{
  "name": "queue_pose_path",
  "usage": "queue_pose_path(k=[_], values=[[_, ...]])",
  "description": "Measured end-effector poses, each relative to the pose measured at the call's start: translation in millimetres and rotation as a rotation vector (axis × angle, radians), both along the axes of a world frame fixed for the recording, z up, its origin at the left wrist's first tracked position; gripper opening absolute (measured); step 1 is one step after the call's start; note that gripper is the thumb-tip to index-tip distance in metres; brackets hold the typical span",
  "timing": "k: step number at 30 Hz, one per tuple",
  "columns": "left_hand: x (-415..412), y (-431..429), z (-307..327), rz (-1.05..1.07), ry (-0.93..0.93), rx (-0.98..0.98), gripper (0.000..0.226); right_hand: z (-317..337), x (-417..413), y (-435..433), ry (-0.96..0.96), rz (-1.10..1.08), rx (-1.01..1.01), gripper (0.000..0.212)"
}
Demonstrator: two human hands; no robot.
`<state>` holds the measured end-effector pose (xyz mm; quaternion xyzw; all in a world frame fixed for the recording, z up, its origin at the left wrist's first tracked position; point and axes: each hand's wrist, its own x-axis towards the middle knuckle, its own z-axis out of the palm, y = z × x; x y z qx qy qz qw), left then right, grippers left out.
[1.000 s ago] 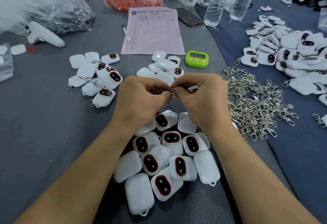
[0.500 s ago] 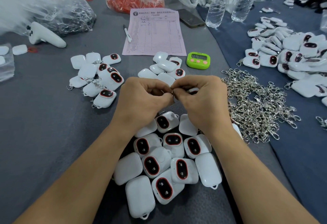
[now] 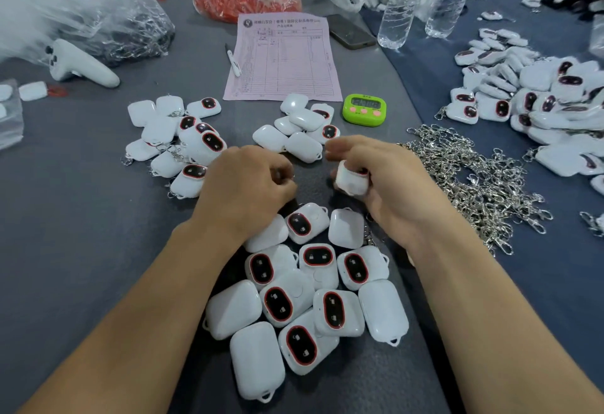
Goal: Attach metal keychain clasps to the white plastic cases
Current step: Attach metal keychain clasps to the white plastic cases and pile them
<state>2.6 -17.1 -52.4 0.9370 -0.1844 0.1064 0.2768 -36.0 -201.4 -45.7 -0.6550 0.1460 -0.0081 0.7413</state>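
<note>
White plastic case (image 3: 351, 183) sits in the right hand (image 3: 385, 185), gripped between the curled fingers and thumb. The left hand (image 3: 248, 185) lies just left of it, not touching it. Its fingers are curled tight, but the fingertips are blurred, so it cannot be told whether they pinch a clasp. A pile of loose cases (image 3: 294, 302) lies near, between both forearms on the grey table (image 3: 65, 250). A heap of metal keychain clasps (image 3: 474, 185) lies right of the right hand. Cases with clasps fitted (image 3: 176, 139) lie left of the left hand. A green timer (image 3: 364, 110) and a pink form (image 3: 284, 57) lie farther off.
</note>
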Motion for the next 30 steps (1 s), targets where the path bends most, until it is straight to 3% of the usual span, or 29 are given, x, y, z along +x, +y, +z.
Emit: queue_pose_path(k=[2,5,9,13,16,30], values=[[3,0,0,-0.056,0.071,-0.026,0.005,-2,0,-2,-0.028,0.039,-0.035,0.045],[4,0,1,-0.127,0.088,-0.051,0.008,-4,1,-3,-0.133,-0.035,-0.111,0.051],[4,-1,-1,-0.192,0.083,-0.06,0.014,-9,3,2,-0.17,-0.088,-0.196,0.042],[5,1,-1,-0.222,0.101,-0.092,0.029,-12,0,5,-0.129,-0.068,-0.567,0.031],[5,1,-2,-0.219,0.11,-0.092,0.017,-9,-1,4,-0.101,-0.034,-0.577,0.026],[4,-3,-5,-0.156,0.084,-0.054,0.01,0,-5,3,-0.135,0.024,-0.705,0.027]])
